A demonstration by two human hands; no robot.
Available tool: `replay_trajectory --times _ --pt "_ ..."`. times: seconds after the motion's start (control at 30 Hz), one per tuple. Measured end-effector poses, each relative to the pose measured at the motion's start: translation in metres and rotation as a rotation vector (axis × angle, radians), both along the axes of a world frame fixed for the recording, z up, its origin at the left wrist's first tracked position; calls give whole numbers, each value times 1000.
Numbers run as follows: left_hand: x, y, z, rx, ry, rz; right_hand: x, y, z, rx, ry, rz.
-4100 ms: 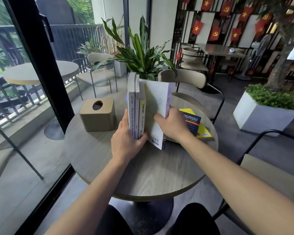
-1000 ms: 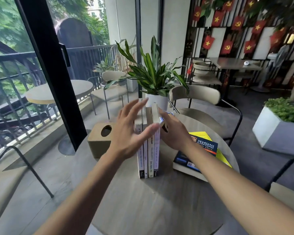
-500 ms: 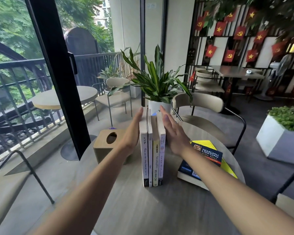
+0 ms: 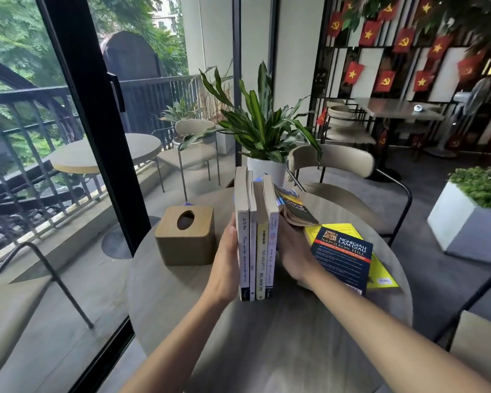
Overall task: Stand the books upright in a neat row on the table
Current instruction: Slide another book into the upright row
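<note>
At nine o'clock on the round table (image 4: 267, 350) sits a wooden tissue box (image 4: 185, 236). Just right of it, your left hand (image 4: 227, 260) lies flat and open against the outer cover of the row of upright books (image 4: 256, 242), which stand spines toward you at the table's centre. Your right hand (image 4: 292, 253) presses the row's other side, palm flat, and whether its fingers grasp anything you cannot tell; a worn paperback (image 4: 295, 208) leans away at one o'clock, touching that hand. At three o'clock a dark-covered book (image 4: 343, 262) lies flat on a yellow book (image 4: 380, 275).
</note>
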State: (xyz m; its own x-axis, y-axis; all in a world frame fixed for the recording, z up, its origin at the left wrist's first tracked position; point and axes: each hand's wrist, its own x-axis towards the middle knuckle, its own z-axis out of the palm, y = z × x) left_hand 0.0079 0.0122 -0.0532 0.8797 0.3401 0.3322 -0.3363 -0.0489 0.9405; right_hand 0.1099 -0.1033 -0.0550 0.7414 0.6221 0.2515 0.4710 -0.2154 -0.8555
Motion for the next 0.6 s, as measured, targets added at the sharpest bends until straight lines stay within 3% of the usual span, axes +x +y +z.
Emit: replay_trajectory --times 0.1,0.3,0.6 --pt "-7 -1 -13 217 -61 93 -6 -6 -1 71 -48 -1" --pt "-13 -2 -30 680 124 356 -20 -22 0 73 -235 13" --pt "-11 -13 -30 590 208 486 -27 -40 9 -129 -421 5"
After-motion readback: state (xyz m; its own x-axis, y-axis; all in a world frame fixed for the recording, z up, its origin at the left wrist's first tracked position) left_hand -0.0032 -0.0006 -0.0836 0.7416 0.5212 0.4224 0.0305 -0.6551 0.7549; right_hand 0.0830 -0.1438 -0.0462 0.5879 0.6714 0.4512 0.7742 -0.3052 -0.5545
